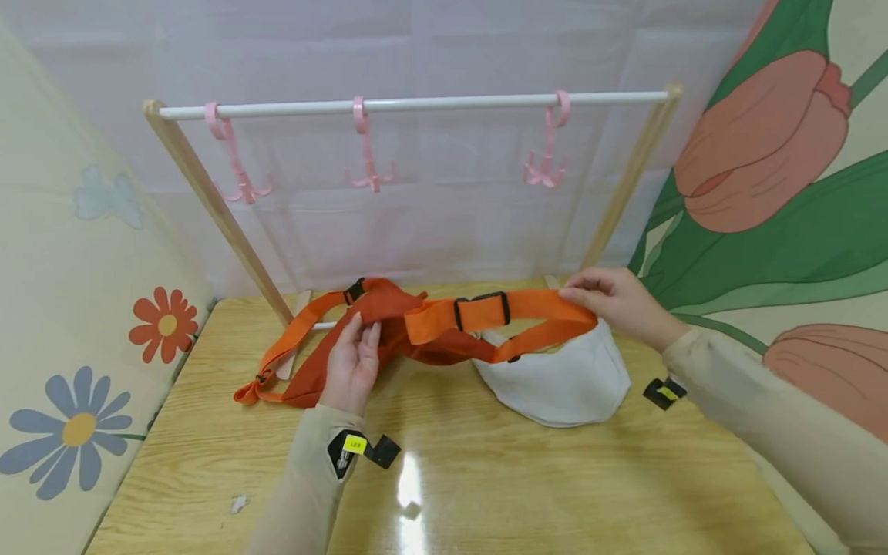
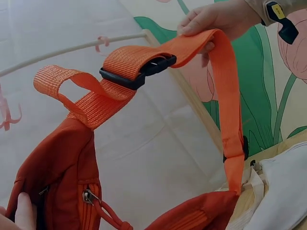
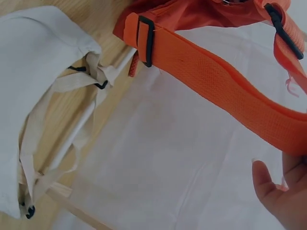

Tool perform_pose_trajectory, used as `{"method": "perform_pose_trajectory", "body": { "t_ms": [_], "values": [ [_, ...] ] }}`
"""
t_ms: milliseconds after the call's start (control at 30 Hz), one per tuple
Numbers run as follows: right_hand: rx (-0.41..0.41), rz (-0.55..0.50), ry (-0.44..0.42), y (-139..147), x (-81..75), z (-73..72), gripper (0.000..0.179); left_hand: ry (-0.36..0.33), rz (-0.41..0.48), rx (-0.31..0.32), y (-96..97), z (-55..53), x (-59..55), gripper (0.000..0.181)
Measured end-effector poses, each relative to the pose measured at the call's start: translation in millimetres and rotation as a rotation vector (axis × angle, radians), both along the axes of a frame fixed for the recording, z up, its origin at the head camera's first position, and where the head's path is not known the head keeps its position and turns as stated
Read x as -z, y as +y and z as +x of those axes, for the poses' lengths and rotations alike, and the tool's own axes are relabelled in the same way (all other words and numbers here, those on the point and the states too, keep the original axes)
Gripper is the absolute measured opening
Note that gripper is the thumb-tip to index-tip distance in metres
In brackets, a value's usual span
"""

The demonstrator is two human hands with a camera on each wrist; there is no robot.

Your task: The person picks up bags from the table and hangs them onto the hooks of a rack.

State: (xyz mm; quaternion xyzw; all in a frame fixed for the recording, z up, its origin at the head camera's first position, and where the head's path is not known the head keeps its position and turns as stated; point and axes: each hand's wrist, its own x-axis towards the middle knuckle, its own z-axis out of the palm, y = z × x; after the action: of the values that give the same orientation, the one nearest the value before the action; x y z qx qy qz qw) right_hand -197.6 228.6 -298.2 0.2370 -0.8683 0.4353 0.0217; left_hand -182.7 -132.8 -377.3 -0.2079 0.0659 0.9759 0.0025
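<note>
An orange waist bag spreads over the back of the table, its webbing straps looped out to both sides. My left hand holds the bag's body from the front, palm turned up, with the fingertips at its edge. A zip pull shows on the bag in the left wrist view. With thumb and fingers, my right hand grips the bright orange strap and stretches it out to the right. Black buckles sit along this raised strap. Beneath it lies a white waist bag, partly covered.
Behind the bags stands a rack with a white rail and wooden posts. Three pink hooks hang from the rail. A white cloth backdrop closes off the back, with flower-printed panels at both sides.
</note>
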Motion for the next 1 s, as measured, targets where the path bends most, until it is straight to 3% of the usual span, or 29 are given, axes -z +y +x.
{"method": "perform_pose_trajectory", "body": {
  "t_ms": [100,333,533,867,1000],
  "values": [
    [-0.011,0.035,0.019,-3,-7.7,-2.8,0.011,-0.002,-0.011,0.016,-0.9,1.2,5.0,0.052],
    [-0.030,0.098,0.032,-12,-26.8,-5.8,0.012,0.032,-0.036,0.057,1.2,2.8,17.2,0.009],
    [-0.072,0.134,0.098,-26,-43.4,-9.4,0.011,0.064,-0.027,0.073,4.6,2.6,27.6,0.021],
    [-0.144,0.154,0.166,-42,-63.5,-11.8,0.011,0.024,-0.077,0.127,13.5,5.7,38.2,0.015],
    [-0.151,0.179,0.180,-47,-68.8,-12.3,0.012,-0.004,-0.141,0.161,18.4,5.8,42.1,0.015]
  ]
}}
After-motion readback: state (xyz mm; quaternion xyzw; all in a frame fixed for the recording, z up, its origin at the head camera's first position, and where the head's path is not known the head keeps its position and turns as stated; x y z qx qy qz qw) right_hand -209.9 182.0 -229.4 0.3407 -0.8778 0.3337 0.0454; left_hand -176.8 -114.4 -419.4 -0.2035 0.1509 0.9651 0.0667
